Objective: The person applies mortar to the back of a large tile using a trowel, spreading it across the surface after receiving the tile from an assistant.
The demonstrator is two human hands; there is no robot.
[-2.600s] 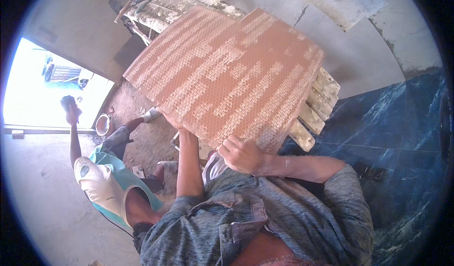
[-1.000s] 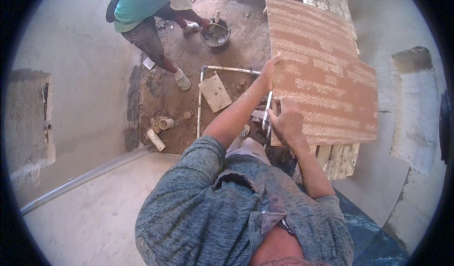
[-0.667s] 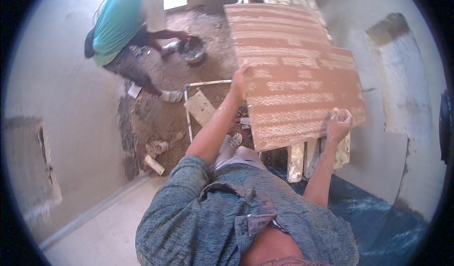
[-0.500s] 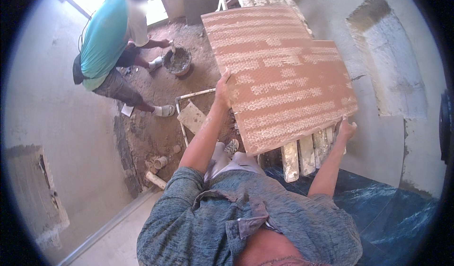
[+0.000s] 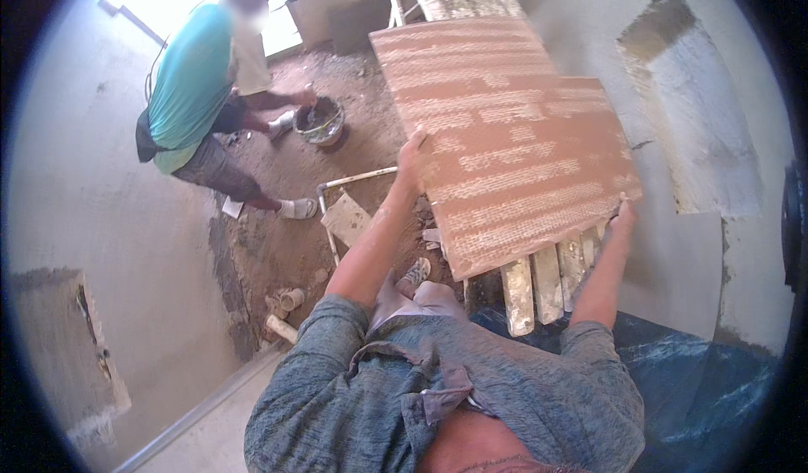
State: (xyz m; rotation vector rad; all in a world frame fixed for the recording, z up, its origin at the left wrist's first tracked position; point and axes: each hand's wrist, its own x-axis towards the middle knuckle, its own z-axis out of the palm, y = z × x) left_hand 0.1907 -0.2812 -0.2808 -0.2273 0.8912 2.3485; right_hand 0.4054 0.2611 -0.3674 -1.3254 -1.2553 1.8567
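Note:
A large reddish-brown tile (image 5: 513, 149) spans my two hands, its textured face toward me. Pale bands run across it, and a notch is cut from its far right corner. At its left edge my left hand (image 5: 412, 157) grips the rim. My right hand (image 5: 621, 212) is closed on the near right corner. Beneath the tile, pale, stained planks (image 5: 547, 284) stick out toward me. Whether the tile rests on them or hangs above, I cannot tell.
To the left a co-worker in a teal shirt (image 5: 198, 86) bends over a bucket (image 5: 320, 122) on the dirt floor. A white pipe frame (image 5: 358, 177) and a flat slab (image 5: 345, 218) lie closer. Dark blue marbled sheeting (image 5: 699, 380) is near right; a grey wall (image 5: 715, 119) stands right.
The tile has shifted slightly right in view, still in both hands. My right hand sits a little higher on its corner. The co-worker's hand has dipped toward the bucket.

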